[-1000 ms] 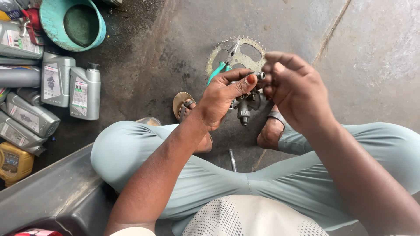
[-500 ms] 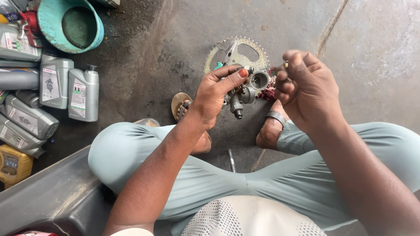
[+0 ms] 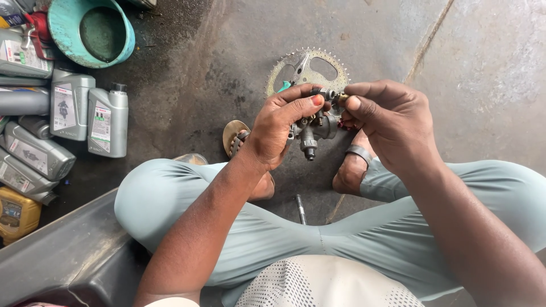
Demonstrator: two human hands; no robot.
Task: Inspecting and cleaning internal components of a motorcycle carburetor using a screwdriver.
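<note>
My left hand (image 3: 281,128) grips a small grey metal carburettor (image 3: 313,128) held up in front of me above my crossed legs. My right hand (image 3: 387,122) pinches a small brass-coloured part (image 3: 341,98) at the carburettor's top right, thumb and forefinger closed on it. Behind the hands a toothed chain sprocket (image 3: 310,71) lies flat on the concrete floor, with a green-handled tool (image 3: 284,86) resting across it, partly hidden by my fingers.
Several grey oil bottles (image 3: 105,122) stand and lie at the left, with a yellow one (image 3: 17,213) below them. A teal bowl (image 3: 91,31) sits top left. A metal rod (image 3: 300,207) lies between my legs. A dark grey tray edge (image 3: 62,256) runs lower left.
Both hands have shifted slightly with the carburettor. My right hand's fingers have come onto its top right end, pinching the small brass part there.
</note>
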